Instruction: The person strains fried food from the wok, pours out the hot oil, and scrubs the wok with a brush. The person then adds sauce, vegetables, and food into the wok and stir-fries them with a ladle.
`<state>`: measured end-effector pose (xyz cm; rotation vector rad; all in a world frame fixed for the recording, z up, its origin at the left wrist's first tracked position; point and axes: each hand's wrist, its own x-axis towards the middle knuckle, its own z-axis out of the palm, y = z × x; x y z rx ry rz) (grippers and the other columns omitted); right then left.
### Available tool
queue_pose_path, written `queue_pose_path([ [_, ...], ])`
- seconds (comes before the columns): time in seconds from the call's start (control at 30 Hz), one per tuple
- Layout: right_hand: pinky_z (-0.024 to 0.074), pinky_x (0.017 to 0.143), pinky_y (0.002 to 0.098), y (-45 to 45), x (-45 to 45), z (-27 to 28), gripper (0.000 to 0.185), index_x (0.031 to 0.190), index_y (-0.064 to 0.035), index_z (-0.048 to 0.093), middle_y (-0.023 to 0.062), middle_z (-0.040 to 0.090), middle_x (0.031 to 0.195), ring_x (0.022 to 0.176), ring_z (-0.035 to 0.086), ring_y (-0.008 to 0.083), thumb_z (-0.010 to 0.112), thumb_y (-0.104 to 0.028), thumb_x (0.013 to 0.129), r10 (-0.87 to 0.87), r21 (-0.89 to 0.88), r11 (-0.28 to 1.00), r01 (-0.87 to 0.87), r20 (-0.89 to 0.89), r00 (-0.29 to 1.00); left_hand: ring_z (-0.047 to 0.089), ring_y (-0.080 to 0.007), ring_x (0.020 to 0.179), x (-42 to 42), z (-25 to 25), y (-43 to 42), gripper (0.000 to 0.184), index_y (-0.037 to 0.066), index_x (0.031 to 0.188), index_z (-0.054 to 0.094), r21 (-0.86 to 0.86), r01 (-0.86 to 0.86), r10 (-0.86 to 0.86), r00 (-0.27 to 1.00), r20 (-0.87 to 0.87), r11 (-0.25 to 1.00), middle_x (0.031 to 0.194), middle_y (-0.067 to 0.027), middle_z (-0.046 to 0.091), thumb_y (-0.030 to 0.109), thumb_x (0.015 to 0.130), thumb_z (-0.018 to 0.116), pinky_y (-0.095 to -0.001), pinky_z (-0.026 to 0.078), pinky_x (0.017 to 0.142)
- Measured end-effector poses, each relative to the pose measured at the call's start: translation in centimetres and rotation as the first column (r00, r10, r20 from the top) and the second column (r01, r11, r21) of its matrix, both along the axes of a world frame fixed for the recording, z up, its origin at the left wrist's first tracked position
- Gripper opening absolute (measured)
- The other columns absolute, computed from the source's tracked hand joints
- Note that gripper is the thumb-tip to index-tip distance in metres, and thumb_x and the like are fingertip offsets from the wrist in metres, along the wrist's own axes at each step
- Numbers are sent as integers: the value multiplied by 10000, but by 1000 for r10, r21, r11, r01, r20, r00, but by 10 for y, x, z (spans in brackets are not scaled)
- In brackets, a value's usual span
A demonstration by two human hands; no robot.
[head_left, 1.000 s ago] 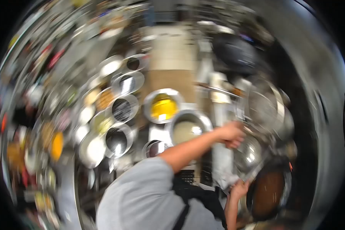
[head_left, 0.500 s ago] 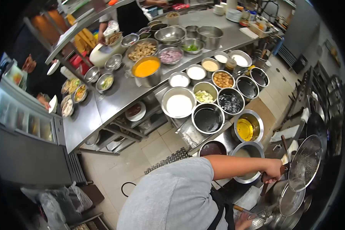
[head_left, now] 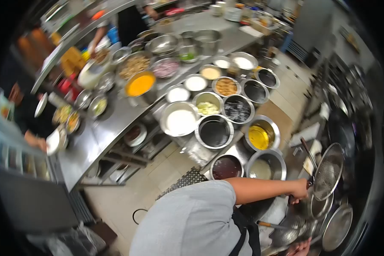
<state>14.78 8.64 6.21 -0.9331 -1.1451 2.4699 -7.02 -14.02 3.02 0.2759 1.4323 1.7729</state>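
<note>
Head view: the left grip (head_left: 300,190) is clenched round the handle of a mesh strainer (head_left: 330,171), whose bowl sits just beyond it. 1 pot (head_left: 282,165) of pale liquid stands behind that grip. The right grip (head_left: 301,248) is cut off at the frame's edge, its hold impossible to tell; strainer number 2 (head_left: 338,227) lies near it.

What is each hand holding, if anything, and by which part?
Left hand: apparently a mesh strainer, by its dark handle. Right hand: partly out of frame; whether it holds anything cannot be told.
</note>
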Motion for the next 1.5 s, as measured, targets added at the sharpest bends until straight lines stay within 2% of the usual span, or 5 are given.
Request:
queue_pose_path([
  [0.33, 329, 391, 247, -97, -97, 11, 144, 1014, -67, 483, -3, 496, 629, 469, 442, 108, 541, -141, 905, -265, 50, 963, 263, 47, 963, 488, -116, 546, -15, -41, 104, 508, 77, 1039, 519, 271, 502, -569, 700, 430, 822, 727, -18, 539, 558, 922, 409, -274, 431, 497],
  [0.67, 541, 605, 336, -115, 4, -62, 499, 1099, 11, 517, 120, 578, 915, 758, 620, 204, 545, -445, 897, 330, -147, 944, -296, 456, 826, 570, -341, 1081, -57, -62, 65, 958, -41, 1313, 406, 362, 467, -590, 665, 458, 807, 1212, -236, 534, 767, 831, 226, -438, 489, 873],
  [0.9, 328, 1057, 444, -101, 10, -215, 677, 1206, 27, 410, 165, 497, 1163, 1180, 472, 318, 679, -428, 782, -40, -671, 728, 139, 160, 986, 552, -158, 472, 19, -145, -13, 258, 77, 832, 551, -178, 231, -99, 831, 548, 956, 621, -34, 586, 267, 926, 403, -266, 457, 430],
  [1.2, 317, 334, 308, -33, 21, -106, 167, 847, -25, 477, 51, 478, 591, 385, 424, 149, 630, -70, 796, -462, 147, 887, 438, 299, 835, 557, -359, 1002, 160, -158, 76, 433, -30, 1027, 566, -325, 68, -326, 380, -866, 943, 1035, -221, 582, 276, 758, 712, -428, 456, 841],
  [1.5, 421, 417, 244, -35, 275, 31, 285, 1145, -36, 553, 14, 511, 650, 481, 505, 109, 595, -101, 871, -449, 431, 844, 320, 240, 861, 649, -269, 904, 161, -121, 150, 526, -14, 1022, 647, -621, 697, -933, 281, -224, 359, 940, -148, 673, 305, 627, 785, -360, 511, 816],
])
